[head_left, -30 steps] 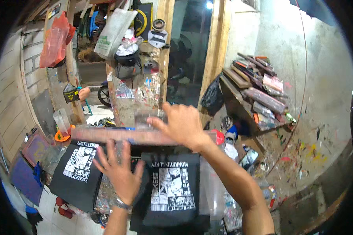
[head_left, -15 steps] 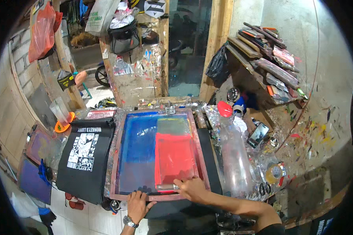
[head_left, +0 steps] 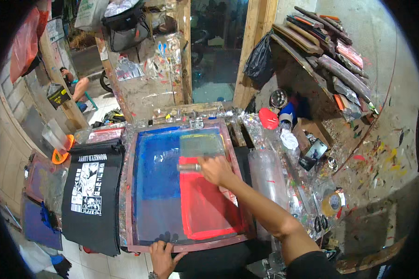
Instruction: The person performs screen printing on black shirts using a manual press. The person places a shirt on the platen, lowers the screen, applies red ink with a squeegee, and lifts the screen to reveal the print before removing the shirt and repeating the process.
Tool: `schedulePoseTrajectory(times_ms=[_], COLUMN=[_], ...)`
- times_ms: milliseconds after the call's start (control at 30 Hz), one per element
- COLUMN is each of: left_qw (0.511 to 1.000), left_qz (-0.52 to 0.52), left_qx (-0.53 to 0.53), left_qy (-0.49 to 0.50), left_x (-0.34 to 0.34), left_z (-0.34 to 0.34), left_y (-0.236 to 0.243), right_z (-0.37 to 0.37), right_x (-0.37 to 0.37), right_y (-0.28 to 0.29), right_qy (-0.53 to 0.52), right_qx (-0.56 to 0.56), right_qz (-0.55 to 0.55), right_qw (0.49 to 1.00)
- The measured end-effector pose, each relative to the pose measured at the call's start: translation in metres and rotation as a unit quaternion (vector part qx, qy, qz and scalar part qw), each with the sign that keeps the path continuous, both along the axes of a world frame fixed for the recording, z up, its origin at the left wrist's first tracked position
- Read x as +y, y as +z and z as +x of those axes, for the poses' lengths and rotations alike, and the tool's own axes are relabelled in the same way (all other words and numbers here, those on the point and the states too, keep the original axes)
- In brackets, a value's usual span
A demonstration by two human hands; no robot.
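A wooden-framed printing screen [head_left: 132, 186] lies on the bench in front of me. Its mesh is blue at the left, with a wet red ink patch [head_left: 207, 211] at the right. My right hand [head_left: 215, 171] is closed around a squeegee [head_left: 189, 167] at the far edge of the red patch, its arm reaching across the screen's right side. My left hand [head_left: 162, 258] rests its spread fingertips on the near edge of the frame, thumb out to the side. Dark cloth [head_left: 219, 262] shows below that edge.
Left of the screen lies a stack of black printed fabric [head_left: 108, 200]. An orange dish [head_left: 63, 149] holds a clear cup behind it. At the right are a clear plastic-wrapped roll [head_left: 268, 174], scissors [head_left: 320, 222], tape [head_left: 331, 203] and a phone [head_left: 313, 154].
My right hand has pushed the squeegee from the near end of the red patch to its far end. The left hand stays at the frame's near edge. The view has shifted slightly.
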State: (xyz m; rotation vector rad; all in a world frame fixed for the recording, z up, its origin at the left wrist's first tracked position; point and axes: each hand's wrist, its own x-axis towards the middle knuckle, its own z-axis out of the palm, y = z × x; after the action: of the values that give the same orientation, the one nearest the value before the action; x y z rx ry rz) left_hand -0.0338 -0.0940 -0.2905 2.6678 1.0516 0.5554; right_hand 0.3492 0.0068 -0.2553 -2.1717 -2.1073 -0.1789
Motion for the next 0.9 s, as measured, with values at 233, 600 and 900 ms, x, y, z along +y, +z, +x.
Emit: schedulePoseTrajectory(times_ms=[233,600,900], left_qw=[0.999,0.995,0.987], left_qz=[0.002,0.089,-0.054], left_qx=[0.029,0.004,-0.11], left_qy=[-0.023,-0.042,-0.107], left_x=[0.009,0.031,-0.058], left_z=[-0.015,-0.009,0.167], left_y=[0.015,0.113,0.076], right_z=[-0.093,-0.14,-0.089], right_x=[-0.157,-0.196,-0.101], right_y=[0.015,0.081,0.282], right_qy=[0.052,-0.047,-0.003], right_qx=[0.055,0.036,-0.057], right_qz=[0.048,0.289,0.41], right_qw=[0.996,0.956,0.91])
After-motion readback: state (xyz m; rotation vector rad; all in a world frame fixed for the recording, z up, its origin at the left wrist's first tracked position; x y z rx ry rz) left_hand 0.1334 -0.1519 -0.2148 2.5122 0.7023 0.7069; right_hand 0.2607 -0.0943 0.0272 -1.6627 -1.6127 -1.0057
